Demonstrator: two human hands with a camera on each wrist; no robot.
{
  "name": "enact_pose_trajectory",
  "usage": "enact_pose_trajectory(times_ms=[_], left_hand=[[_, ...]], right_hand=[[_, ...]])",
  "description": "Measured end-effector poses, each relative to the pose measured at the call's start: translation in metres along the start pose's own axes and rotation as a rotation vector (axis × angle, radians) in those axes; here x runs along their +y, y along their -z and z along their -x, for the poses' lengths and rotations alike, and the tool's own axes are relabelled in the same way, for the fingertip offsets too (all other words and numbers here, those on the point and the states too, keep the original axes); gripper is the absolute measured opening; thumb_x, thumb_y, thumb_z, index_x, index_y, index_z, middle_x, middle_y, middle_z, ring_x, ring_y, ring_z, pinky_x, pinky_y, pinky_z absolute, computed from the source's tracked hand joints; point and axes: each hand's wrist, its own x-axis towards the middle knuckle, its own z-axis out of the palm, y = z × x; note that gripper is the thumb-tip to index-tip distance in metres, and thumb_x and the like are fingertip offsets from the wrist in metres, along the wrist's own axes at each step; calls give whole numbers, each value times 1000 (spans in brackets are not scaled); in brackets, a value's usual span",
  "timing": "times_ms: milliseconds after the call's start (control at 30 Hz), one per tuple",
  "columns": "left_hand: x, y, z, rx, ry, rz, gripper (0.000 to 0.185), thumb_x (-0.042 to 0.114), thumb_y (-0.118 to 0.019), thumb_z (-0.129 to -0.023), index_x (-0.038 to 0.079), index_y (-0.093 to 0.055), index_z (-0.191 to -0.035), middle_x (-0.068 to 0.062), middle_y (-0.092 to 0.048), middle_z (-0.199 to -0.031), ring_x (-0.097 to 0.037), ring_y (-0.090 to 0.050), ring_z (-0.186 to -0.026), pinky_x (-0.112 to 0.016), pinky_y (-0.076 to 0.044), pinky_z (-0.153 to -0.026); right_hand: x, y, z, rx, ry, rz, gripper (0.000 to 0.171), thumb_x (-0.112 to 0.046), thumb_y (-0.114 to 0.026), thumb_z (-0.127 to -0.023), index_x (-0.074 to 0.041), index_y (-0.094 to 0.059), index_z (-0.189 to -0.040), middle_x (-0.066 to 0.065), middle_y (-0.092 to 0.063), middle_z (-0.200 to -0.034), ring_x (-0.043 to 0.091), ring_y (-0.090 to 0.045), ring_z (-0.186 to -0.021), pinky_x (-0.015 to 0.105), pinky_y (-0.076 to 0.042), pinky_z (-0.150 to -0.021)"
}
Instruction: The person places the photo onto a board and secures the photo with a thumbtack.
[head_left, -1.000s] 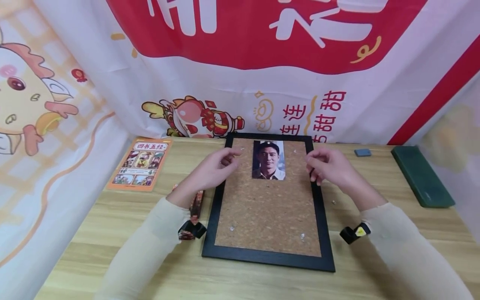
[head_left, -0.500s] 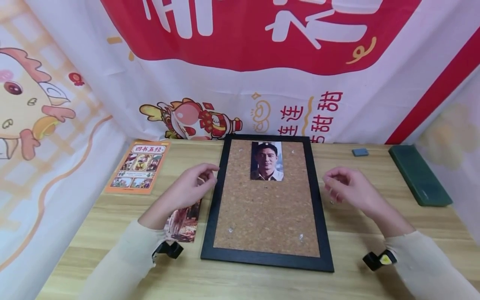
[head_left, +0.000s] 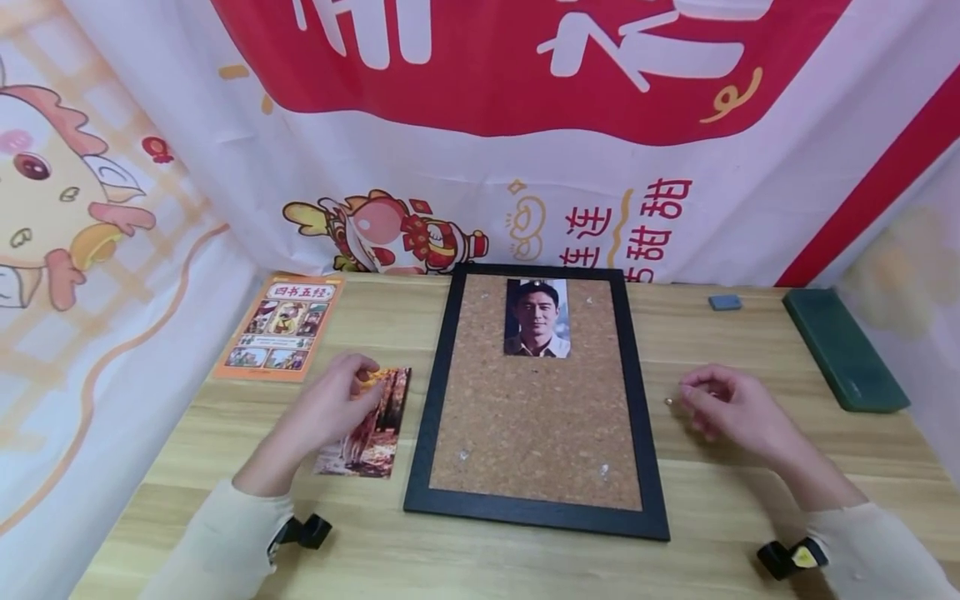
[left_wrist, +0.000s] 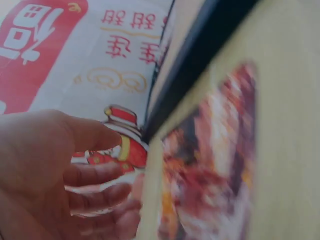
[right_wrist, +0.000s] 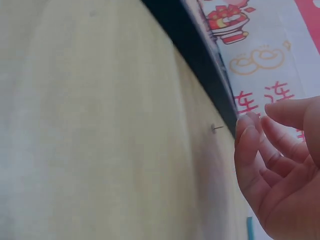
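Both hands have drawn back off the corkboard (head_left: pixel 536 417): the left hand (head_left: pixel 330 408) rests with loose fingers on a photo (head_left: pixel 371 429) left of the frame, the right hand (head_left: pixel 731 408), loosely curled, reaches a pin (head_left: pixel 667 402) right of it, a portrait (head_left: pixel 537 318) at the board's far edge.

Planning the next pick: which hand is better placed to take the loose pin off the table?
Right. The right hand hovers just beside the pin; the left hand rests on the photo across the board.
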Motion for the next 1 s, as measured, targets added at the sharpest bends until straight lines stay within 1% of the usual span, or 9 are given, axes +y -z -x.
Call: enact_pose_trajectory(times_ms=[133,233,333,367,467,633,733,900,1000], left_hand=[[-15,-3,7,18,58,-104,57,44,-60,-91,0,-51,-125,-14,-51,-102,-24,-52,-82,-36,-46,-65],[-24,-6,13,-10,113,-194,77,57,-56,-89,-6,-43,-132,-25,-48,-115,-38,-54,-95,-49,-49,-75],[-31,-9,17,-46,145,-255,93,65,-53,-85,-9,-35,-137,-34,-40,-128,-50,-48,-109,-60,-44,-85],[-32,-11,17,-57,152,-270,95,67,-53,-85,-10,-34,-138,-37,-36,-132,-53,-45,-112,-62,-43,-87],[-33,-12,18,-79,160,-285,98,67,-54,-83,-12,-34,-137,-37,-39,-129,-53,-48,-109,-60,-45,-84],[-36,-13,17,-109,179,-254,96,65,-56,-84,-12,-35,-136,-33,-48,-123,-48,-52,-107,-58,-46,-84],[-38,-13,16,-99,187,-200,93,62,-59,-84,-9,-34,-139,-32,-48,-128,-48,-51,-111,-59,-45,-87],[-41,-11,16,-59,148,-77,79,41,-65,-89,-4,-29,-143,-30,-45,-134,-47,-49,-117,-59,-42,-93],[-43,-9,17,-52,137,-9,78,32,-66,-89,-1,-24,-146,-31,-45,-134,-48,-48,-118,-59,-42,-94]], right_hand=[[7,-4,-2,-7,-35,2,42,-41,-60,-92,-8,-57,-116,15,-64,-91,24,-61,-70,35,-54,-58],[10,-8,-7,-20,-58,-12,41,-39,-63,-91,-6,-56,-116,14,-64,-89,24,-61,-68,37,-54,-56],[12,-11,-11,-20,-76,-25,40,-35,-63,-91,-4,-55,-116,14,-64,-87,24,-61,-66,37,-54,-56],[13,-12,-11,-17,-82,-25,40,-34,-63,-91,-4,-55,-116,14,-63,-87,23,-61,-66,37,-54,-55],[14,-15,-13,-6,-97,-9,39,-34,-63,-92,-4,-56,-114,13,-62,-83,23,-60,-63,37,-54,-54],[14,-19,-14,15,-108,28,37,-35,-62,-92,-5,-59,-113,11,-60,-77,22,-59,-58,37,-53,-52],[14,-21,-15,22,-109,41,33,-33,-62,-93,-6,-61,-111,10,-60,-75,22,-59,-57,36,-53,-51],[14,-21,-16,20,-123,42,29,-31,-61,-93,-6,-61,-109,10,-59,-75,22,-58,-56,37,-53,-50],[14,-21,-17,17,-138,42,29,-31,-61,-94,-7,-61,-109,10,-59,-76,22,-58,-56,37,-53,-50]])
